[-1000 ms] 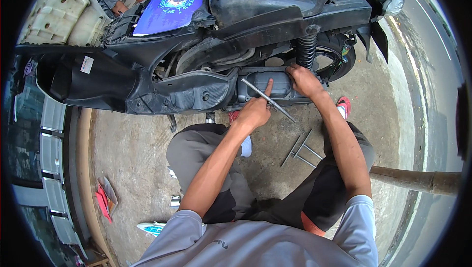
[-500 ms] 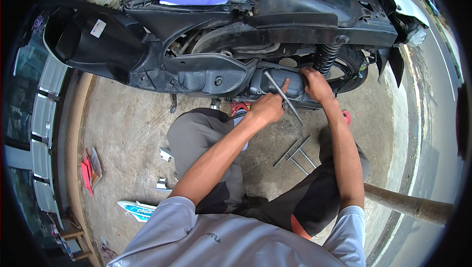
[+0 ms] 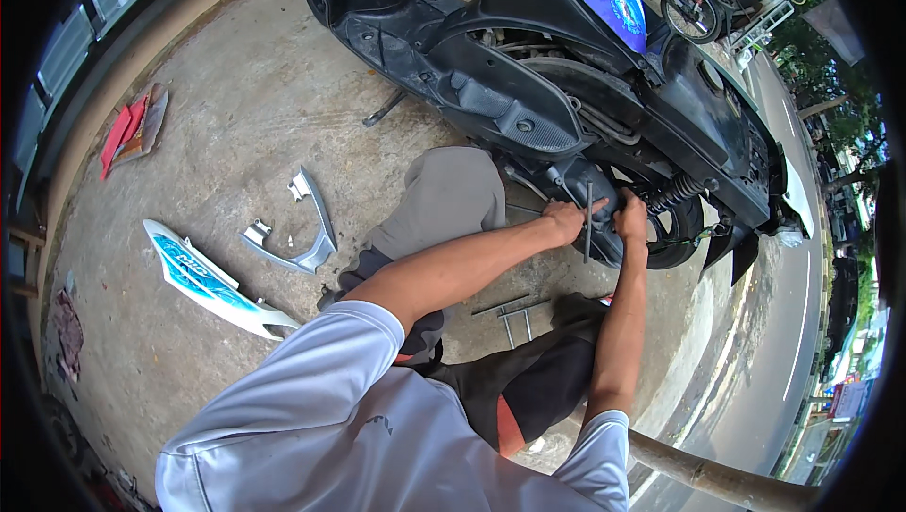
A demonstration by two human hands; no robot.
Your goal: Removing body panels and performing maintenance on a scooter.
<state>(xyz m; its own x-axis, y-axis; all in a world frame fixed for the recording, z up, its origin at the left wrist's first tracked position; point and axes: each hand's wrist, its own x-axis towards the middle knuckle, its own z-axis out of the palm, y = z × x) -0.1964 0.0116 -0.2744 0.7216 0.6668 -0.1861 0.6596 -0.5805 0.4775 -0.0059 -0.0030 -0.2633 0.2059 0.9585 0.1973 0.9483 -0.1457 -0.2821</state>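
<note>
A metal T-handle wrench [image 3: 589, 238] has its bar lying across my left hand, in front of a dark engine side cover [image 3: 578, 179] low on the scooter. My left hand [image 3: 564, 218] is closed around the wrench, its index finger stretched toward the cover. The wrench's shaft is hidden behind bar and hand. At the rear end of the cover, beside the shock absorber [image 3: 675, 193], my right hand [image 3: 630, 218] has its fingers curled in. What those fingers grip, if anything, cannot be seen. The black scooter [image 3: 510, 97] stands with several body panels off.
More T-handle tools [image 3: 511, 318] lie on the concrete between my legs. To the left are a silver grab rail [image 3: 319, 246], a white and blue body panel [image 3: 203, 276] and a red packet [image 3: 123, 137]. A bamboo pole [image 3: 717, 479] lies at lower right, near the road.
My view has swung and tilted, so the scooter now slants down to the right and more floor shows at left. Both hands keep their places at the engine cover.
</note>
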